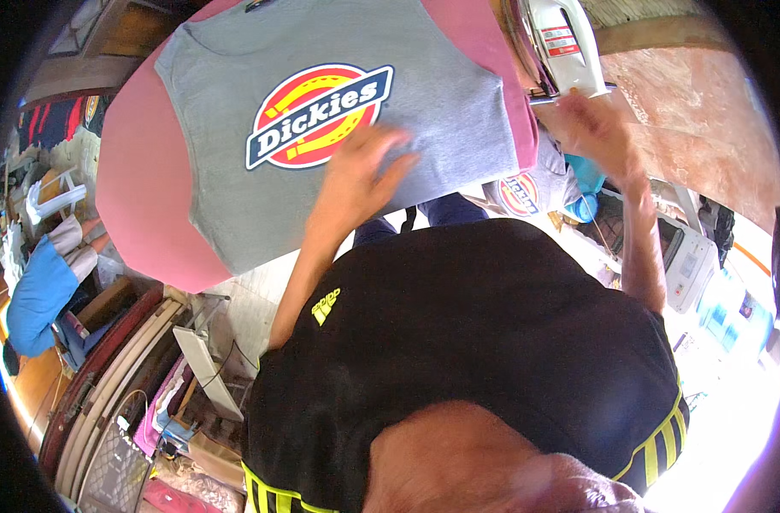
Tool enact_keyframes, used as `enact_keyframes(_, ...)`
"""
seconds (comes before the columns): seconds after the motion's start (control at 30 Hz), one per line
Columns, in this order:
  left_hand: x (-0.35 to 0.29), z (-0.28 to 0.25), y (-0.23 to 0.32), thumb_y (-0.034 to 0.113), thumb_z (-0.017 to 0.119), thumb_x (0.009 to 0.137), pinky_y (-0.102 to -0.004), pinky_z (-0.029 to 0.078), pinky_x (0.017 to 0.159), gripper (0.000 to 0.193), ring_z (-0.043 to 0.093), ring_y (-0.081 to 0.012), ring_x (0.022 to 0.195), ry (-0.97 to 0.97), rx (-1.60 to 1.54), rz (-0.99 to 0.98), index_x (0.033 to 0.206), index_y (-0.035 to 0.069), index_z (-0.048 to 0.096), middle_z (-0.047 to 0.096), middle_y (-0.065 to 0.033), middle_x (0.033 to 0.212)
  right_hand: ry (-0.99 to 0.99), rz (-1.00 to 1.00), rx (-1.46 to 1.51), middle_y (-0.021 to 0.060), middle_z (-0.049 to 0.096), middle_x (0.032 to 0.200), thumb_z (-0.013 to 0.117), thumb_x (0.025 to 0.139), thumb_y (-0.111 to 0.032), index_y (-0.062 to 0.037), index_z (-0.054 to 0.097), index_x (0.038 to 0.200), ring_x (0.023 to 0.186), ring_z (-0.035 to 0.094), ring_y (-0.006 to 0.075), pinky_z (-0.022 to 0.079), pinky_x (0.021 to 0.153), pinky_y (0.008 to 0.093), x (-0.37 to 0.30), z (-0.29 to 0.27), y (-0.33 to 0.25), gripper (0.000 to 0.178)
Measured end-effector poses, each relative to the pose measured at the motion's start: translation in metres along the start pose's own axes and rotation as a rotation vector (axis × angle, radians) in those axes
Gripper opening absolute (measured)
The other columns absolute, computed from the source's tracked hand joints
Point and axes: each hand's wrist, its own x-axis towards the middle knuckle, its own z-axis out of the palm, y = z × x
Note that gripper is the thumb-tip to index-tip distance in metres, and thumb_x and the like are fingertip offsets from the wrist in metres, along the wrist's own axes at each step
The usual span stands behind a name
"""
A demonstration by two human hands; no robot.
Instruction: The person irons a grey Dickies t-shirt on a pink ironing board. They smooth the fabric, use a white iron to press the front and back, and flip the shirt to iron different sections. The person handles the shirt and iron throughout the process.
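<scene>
Black shirt (467,333) nearest my camera, at five o'clock.
On my feed: pink cover (142,188) at ten, grey shirt (313,124) spread over it at eleven, left hand (362,171) at twelve, fingers loosely parted, likely a white iron (565,43) at one, right hand (601,130) at two, well apart, too blurred to tell its grip. A hasty reach could topple the white iron; dragging fingers could crease the grey shirt.

- A black top (458,325) is worn, cut wide across the body (its cloth is left plain over most of the front).
- A small emblem (326,306) in bright yellow-green is set on the chest.
- Both shoulders are marked with parallel stripes (652,459) of similar colour.
- Dark blue trousers (454,209) are partly seen.
</scene>
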Motion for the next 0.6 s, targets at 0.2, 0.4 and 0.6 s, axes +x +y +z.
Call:
enact_keyframes(0.2,0.085,0.117,0.003,0.042,0.068,0.09,-0.0548,0.034,0.107,0.053,0.043,-0.0345,0.133,0.024,0.485,0.251,0.13,0.009,0.06,0.049,-0.0141,0.14,0.666,-0.21,-0.344,0.0235,0.066,0.102,0.074,0.09,-0.035,-0.0013,0.061,0.114,0.096,0.066,0.0415,0.053,0.082,0.0476,0.074,-0.028,0.086,0.042)
enact_keyframes(0.4,0.082,0.129,0.011,0.045,0.069,0.087,-0.0571,0.029,0.11,0.065,0.033,-0.0353,0.14,-0.032,0.57,0.196,0.14,0.011,0.054,0.039,-0.0136,0.148,0.475,-0.12,-0.031,0.0198,0.071,0.084,0.071,0.093,-0.028,0.0017,0.06,0.107,0.074,0.07,0.037,0.054,0.067,0.0419,0.102,-0.02,0.103,0.035)
enact_keyframes(0.6,0.084,0.12,-0.001,0.042,0.067,0.091,-0.0581,0.03,0.11,0.059,0.038,-0.0363,0.139,0.011,0.428,0.257,0.139,0.011,0.054,0.045,-0.0138,0.145,0.291,0.036,0.488,0.0011,0.056,0.067,0.066,0.098,-0.033,-0.0009,0.064,0.103,0.052,0.05,0.0063,0.04,0.045,0.0264,0.138,-0.029,0.076,0.033)
